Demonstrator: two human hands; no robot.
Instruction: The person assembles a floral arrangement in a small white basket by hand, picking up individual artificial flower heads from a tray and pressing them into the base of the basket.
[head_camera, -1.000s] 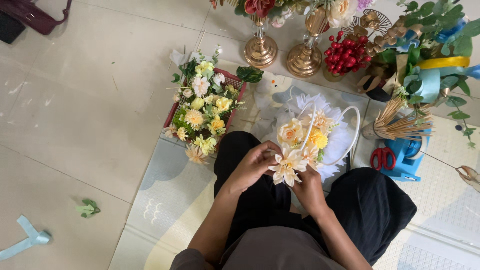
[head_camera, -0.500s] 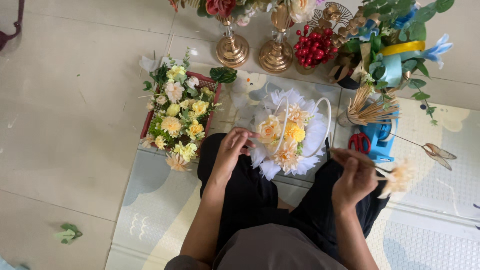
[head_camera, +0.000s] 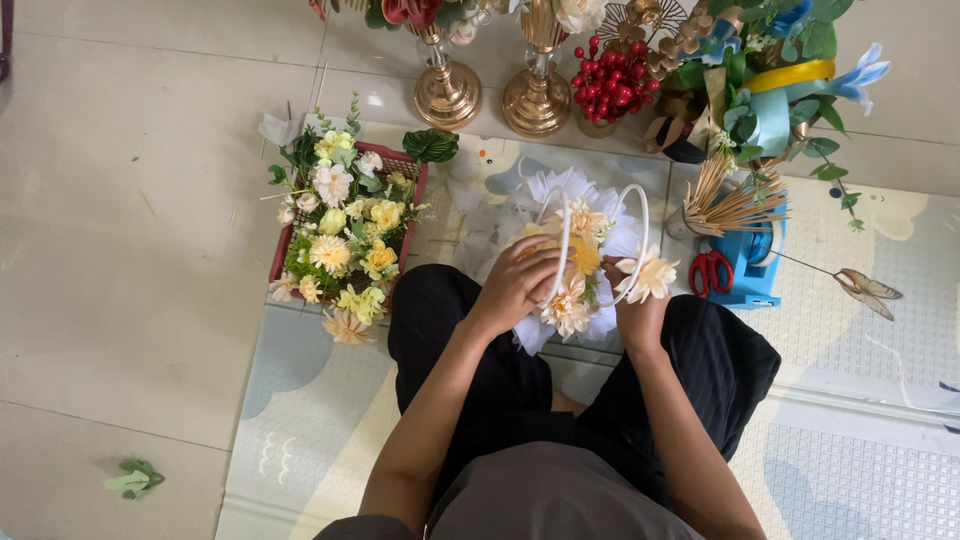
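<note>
I sit on a floor mat with a white ruffled flower basket (head_camera: 560, 195) with a white hoop handle between my knees. My left hand (head_camera: 518, 280) grips the basket's near left side, among the yellow and cream blooms inside it. My right hand (head_camera: 634, 308) holds a cream artificial flower (head_camera: 650, 275) against the basket's right edge, next to the handle. A peach flower (head_camera: 568, 308) sits at the basket's front, between my two hands.
A red crate of yellow and white artificial flowers (head_camera: 340, 235) stands to my left. Two gold vases (head_camera: 447, 92), red berries (head_camera: 608, 85), a bundle of sticks (head_camera: 728, 195), a blue box with red scissors (head_camera: 712, 270) and greenery line the back and right. A green leaf (head_camera: 130, 480) lies on the tiles.
My right hand has come back from the right with the cream flower and now rests at the basket's right edge. My left hand has shifted onto the basket's blooms.
</note>
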